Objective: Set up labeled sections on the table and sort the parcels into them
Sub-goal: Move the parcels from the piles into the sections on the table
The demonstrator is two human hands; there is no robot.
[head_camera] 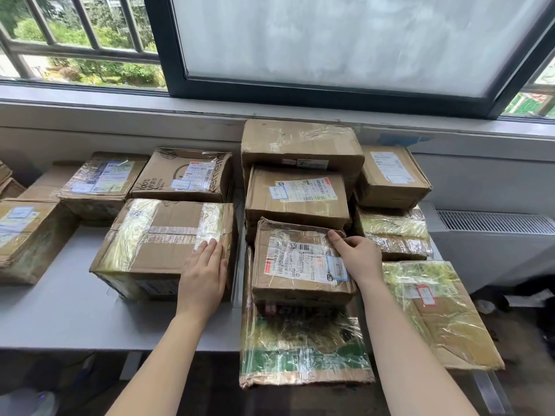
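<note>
My right hand (357, 256) grips the small parcel (297, 262) at its far right corner, fingers curled over the edge. My left hand (205, 274) lies flat, fingers straight and together, on the big taped box (162, 241) just left of centre. The small parcel sits mid-frame, on top of a flat green-printed parcel (303, 349) at lower centre, beside the grey table (60, 313). I judge this to be the sorting step, with this parcel the one being picked. Next I need to read its shipping label, lift it free of the pile and carry it to its group. Both forearms reach up from the bottom of the frame, the right wrist bent inward
</note>
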